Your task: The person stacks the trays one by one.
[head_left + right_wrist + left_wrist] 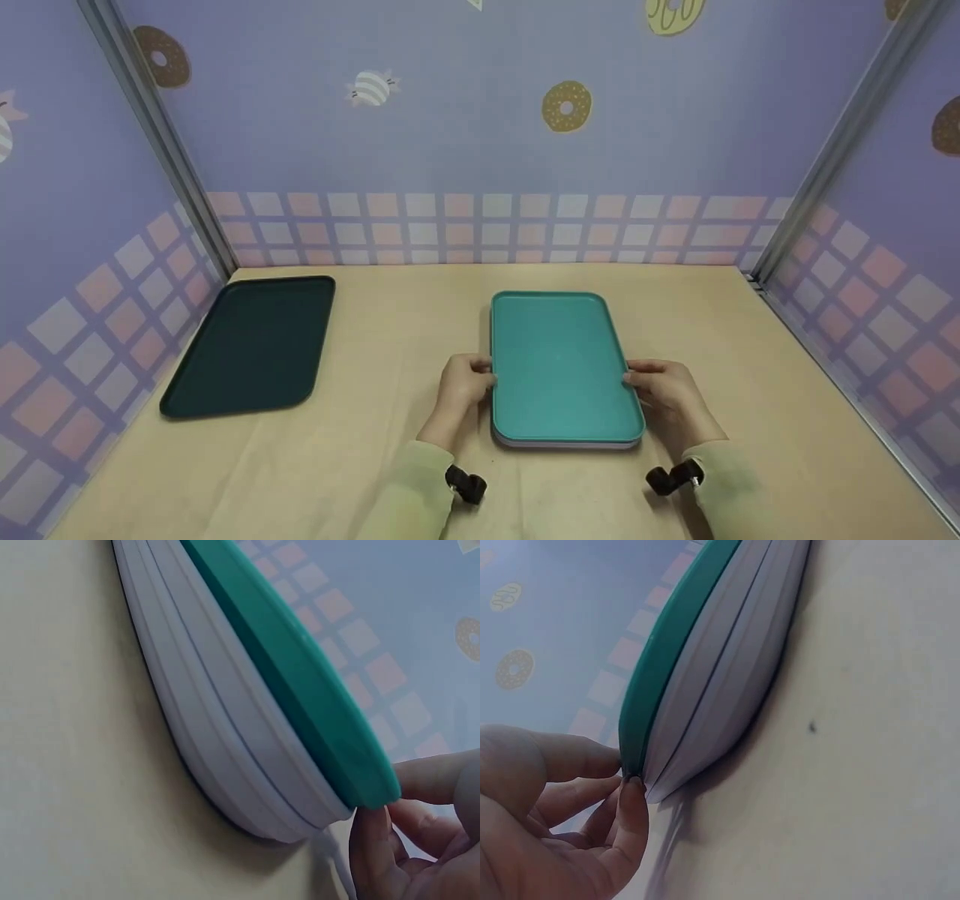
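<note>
The left hand (465, 382) pinches the edge of a teal tray (562, 367) between thumb and fingers, and the right hand (667, 386) pinches the opposite long side in the same way, a little nearer the front than the back. The tray lies flat between the two hands, right of centre on the table (390, 322), its short sides facing front and back. Under it is a pale lavender stack (742, 682) with rounded corners, closely lined up with it; the wrist views show a dark seam running between two pale layers. Whether the teal tray touches the pale top layer all round, I cannot tell. Light green sleeves (412, 487) cover the forearms, and a small black device (466, 485) sits at each wrist. Well apart, toward the table's back left, a dark green tray (255, 349) lies flat and slightly askew, close to the left side wall. Beyond the table's back edge rises a lavender wall (465, 150) printed with doughnuts and sweets above a band of pink and white squares, with a grey metal post (161, 142) standing at each back corner.
</note>
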